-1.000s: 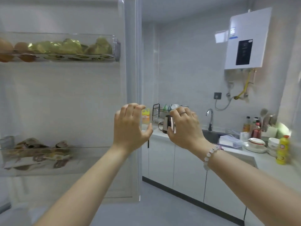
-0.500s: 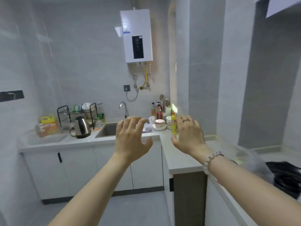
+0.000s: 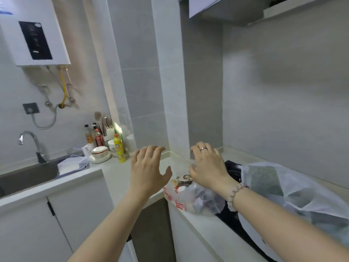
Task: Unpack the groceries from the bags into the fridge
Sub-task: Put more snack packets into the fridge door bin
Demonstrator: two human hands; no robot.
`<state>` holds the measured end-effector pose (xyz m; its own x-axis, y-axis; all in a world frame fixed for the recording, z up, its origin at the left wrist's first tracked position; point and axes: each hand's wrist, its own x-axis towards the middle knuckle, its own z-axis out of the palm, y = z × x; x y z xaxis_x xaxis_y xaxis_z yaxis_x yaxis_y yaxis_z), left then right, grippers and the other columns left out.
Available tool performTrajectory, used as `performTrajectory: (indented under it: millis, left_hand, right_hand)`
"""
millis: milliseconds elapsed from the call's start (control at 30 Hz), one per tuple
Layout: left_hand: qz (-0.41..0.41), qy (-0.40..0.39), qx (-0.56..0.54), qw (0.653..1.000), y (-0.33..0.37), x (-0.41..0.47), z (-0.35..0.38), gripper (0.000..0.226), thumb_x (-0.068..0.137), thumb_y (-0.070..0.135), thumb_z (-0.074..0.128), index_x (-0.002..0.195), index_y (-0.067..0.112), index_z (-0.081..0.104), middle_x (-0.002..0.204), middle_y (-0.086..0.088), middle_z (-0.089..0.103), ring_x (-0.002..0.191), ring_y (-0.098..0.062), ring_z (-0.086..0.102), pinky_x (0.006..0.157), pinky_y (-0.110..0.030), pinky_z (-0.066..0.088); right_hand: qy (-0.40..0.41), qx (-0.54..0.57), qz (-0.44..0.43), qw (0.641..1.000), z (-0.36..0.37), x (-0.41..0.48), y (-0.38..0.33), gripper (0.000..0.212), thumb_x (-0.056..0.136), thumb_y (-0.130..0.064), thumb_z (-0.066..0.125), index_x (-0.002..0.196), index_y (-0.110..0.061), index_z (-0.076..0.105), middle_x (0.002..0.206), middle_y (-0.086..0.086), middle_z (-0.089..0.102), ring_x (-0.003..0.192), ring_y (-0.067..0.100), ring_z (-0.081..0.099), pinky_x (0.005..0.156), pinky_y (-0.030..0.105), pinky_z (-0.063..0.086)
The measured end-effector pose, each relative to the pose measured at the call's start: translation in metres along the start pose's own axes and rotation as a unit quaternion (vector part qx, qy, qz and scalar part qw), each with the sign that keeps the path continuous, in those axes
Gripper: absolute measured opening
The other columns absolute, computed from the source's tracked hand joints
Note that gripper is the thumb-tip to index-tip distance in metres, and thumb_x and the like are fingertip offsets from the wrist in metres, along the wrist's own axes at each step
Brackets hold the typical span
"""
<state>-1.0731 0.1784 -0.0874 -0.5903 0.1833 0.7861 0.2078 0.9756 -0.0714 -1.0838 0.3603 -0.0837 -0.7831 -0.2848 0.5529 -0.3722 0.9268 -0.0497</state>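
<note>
A clear plastic bag with red print (image 3: 196, 200) lies on the white counter (image 3: 117, 173), with packaged groceries showing inside; a brown packet (image 3: 186, 179) sticks out at its mouth. A larger white translucent bag (image 3: 279, 188) holding something green sits to the right, over the black stove. My left hand (image 3: 148, 171) hovers open, fingers spread, just left of the clear bag. My right hand (image 3: 207, 165), ring on one finger, hangs open just above the bag's mouth; whether it touches the bag is unclear. The fridge is out of view.
A black stove (image 3: 233, 172) lies under the bags. A yellow bottle (image 3: 119, 148), stacked bowls (image 3: 99, 151), sauce bottles and a utensil holder crowd the corner. A sink (image 3: 28, 174) with a tap and a white box (image 3: 72, 164) is at left. Water heater (image 3: 35, 33) on the wall.
The view has swung right, from the open fridge door past the sink to the counter with the bags. Both empty hands have come down over the clear bag.
</note>
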Motion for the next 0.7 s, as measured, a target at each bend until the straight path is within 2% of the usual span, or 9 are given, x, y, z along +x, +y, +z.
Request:
performTrajectory:
  millis: [100, 200, 333, 433, 700]
  left_hand:
    - [0.032, 0.003, -0.043, 0.999, 0.005, 0.015, 0.039, 0.049, 0.068, 0.047, 0.046, 0.102, 0.016, 0.063, 0.097, 0.0, 0.064, 0.087, -0.025, 0.061, 0.086, -0.032, 0.03]
    - [0.053, 0.001, -0.072, 0.996, -0.005, 0.03, 0.075, 0.05, 0.068, 0.047, 0.045, 0.103, 0.016, 0.063, 0.097, 0.0, 0.064, 0.088, -0.025, 0.062, 0.083, -0.036, 0.042]
    - [0.017, -0.021, -0.111, 0.993, -0.033, 0.052, 0.121, 0.049, 0.066, 0.044, 0.053, 0.104, 0.015, 0.063, 0.097, -0.002, 0.064, 0.089, -0.026, 0.062, 0.076, -0.039, 0.048]
    - [0.017, -0.064, -0.127, 0.99, -0.053, 0.059, 0.158, 0.053, 0.067, 0.048, 0.045, 0.105, 0.016, 0.062, 0.098, 0.0, 0.064, 0.088, -0.024, 0.061, 0.075, -0.036, 0.048]
    - [0.031, -0.178, -0.154, 0.971, -0.071, 0.049, 0.253, 0.054, 0.065, 0.051, 0.044, 0.101, 0.017, 0.064, 0.094, 0.003, 0.066, 0.081, -0.022, 0.064, 0.066, -0.032, 0.049]
  right_hand:
    - [0.001, -0.041, 0.033, 0.999, 0.016, 0.01, 0.02, 0.042, 0.088, -0.031, 0.047, 0.125, -0.014, 0.045, 0.123, 0.002, 0.047, 0.113, 0.02, 0.043, 0.095, 0.032, 0.036]
    - [-0.007, -0.064, 0.073, 0.995, 0.034, 0.031, 0.03, 0.041, 0.087, -0.028, 0.048, 0.124, -0.013, 0.046, 0.123, 0.004, 0.047, 0.114, 0.022, 0.043, 0.096, 0.033, 0.037]
    - [-0.03, -0.082, 0.073, 0.993, 0.063, 0.069, 0.031, 0.04, 0.086, -0.026, 0.047, 0.123, -0.013, 0.046, 0.123, 0.004, 0.047, 0.114, 0.021, 0.043, 0.097, 0.034, 0.037]
    - [-0.039, -0.07, 0.089, 0.993, 0.089, 0.094, 0.028, 0.038, 0.087, -0.027, 0.048, 0.123, -0.013, 0.047, 0.122, 0.003, 0.048, 0.112, 0.02, 0.044, 0.096, 0.033, 0.038]
    - [-0.113, -0.051, 0.116, 0.985, 0.169, 0.112, 0.025, 0.04, 0.088, -0.029, 0.05, 0.123, -0.012, 0.046, 0.123, 0.003, 0.048, 0.115, 0.02, 0.042, 0.097, 0.033, 0.035]
